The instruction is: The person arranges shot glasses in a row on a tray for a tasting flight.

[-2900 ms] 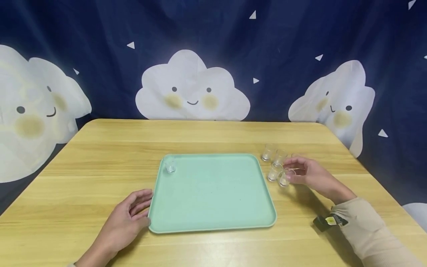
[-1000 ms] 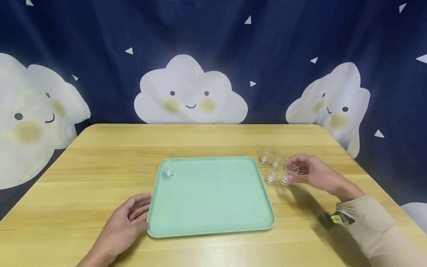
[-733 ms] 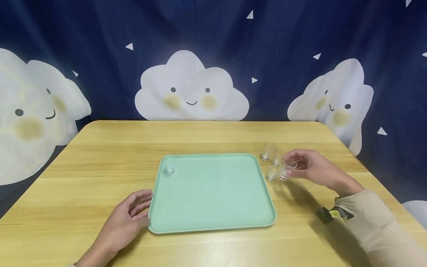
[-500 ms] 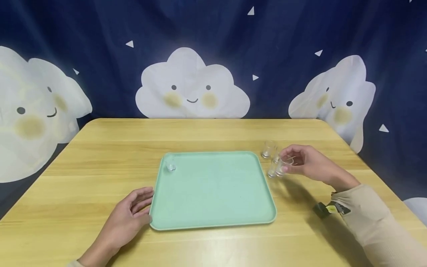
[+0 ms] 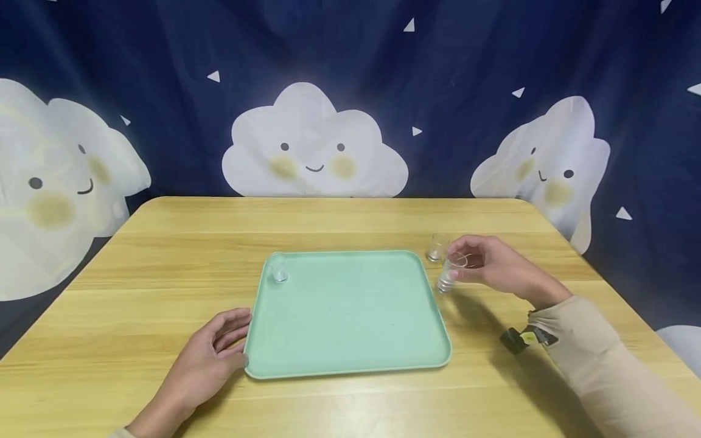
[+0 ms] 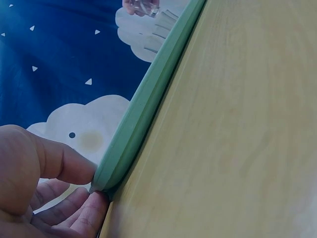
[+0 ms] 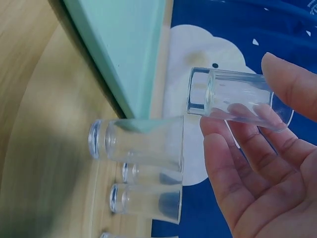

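Observation:
In the right wrist view my right hand (image 7: 267, 163) pinches a small clear shot glass (image 7: 237, 96) between thumb and fingers, raised above the other glasses. Seen from the head, that right hand (image 5: 487, 264) is beside the right edge of the mint-green tray (image 5: 350, 316). Another shot glass (image 5: 279, 271) stands in the tray's far left corner. My left hand (image 5: 210, 359) holds the tray's left edge near the front corner; the left wrist view has its thumb (image 6: 69, 163) and fingertips at the rim.
Several shot glasses stand upright on the wooden table (image 5: 164, 274) by the tray's right side, including a rear one (image 5: 437, 248) and a near one (image 5: 445, 283). My right hand partly hides the group. A dark blue curtain (image 5: 350, 48) with cloud prints hangs behind.
The right hand has picked up the nearest shot glass from the group, raised it and carried it left over the others. The left hand has stayed at the tray's edge.

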Tool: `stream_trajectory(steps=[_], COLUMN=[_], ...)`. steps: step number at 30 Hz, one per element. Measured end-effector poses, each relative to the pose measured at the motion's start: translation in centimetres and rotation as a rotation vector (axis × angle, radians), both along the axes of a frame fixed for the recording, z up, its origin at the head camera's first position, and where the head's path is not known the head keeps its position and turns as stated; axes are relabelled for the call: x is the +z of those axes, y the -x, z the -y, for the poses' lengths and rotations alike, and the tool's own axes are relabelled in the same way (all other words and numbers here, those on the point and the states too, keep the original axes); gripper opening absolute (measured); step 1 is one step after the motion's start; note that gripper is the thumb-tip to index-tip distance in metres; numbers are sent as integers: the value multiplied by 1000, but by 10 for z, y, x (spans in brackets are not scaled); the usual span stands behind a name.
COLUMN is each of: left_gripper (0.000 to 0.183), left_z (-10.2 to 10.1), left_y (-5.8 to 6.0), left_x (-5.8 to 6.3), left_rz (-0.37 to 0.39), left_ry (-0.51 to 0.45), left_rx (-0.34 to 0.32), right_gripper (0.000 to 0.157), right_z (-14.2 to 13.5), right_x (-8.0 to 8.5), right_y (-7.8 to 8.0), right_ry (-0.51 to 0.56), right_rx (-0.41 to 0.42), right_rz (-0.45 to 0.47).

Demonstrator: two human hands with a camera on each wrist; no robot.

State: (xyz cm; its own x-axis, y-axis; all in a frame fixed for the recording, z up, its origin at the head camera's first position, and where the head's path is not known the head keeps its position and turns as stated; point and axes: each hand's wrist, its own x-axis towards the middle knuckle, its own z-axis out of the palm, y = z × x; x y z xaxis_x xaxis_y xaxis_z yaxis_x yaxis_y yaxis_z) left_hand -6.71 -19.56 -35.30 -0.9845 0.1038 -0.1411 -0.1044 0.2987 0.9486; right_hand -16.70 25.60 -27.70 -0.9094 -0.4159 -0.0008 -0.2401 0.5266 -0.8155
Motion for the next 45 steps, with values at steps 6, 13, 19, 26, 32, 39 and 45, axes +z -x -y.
stream_trajectory(steps=[6, 13, 19, 26, 32, 39, 45], left_gripper=[67, 66, 65, 65, 64, 64, 64], left_z=[0, 0, -1, 0, 1, 1, 2], left_y=[-1, 0, 3, 2, 1, -1, -1], left_x=[-2, -1, 1, 0, -1, 0, 0], left_rz=[-2, -4, -14, 11, 14, -1, 4], left_ry=[-6, -1, 5, 13, 6, 0, -4], left_rx=[5, 7, -2, -1, 5, -7, -9], right_gripper=[31, 31, 32, 31, 30, 32, 31], right_z=[10, 20, 26, 36, 50, 65, 74], right_x=[-2, -1, 0, -2, -3, -3, -5], right_y=[7, 14, 18, 24, 32, 38, 44], right_ry=[22, 22, 23, 22, 17, 7, 33], right_rx=[17, 20, 6, 3, 7, 14, 17], right_rz=[19, 27, 18, 35, 23, 25, 27])
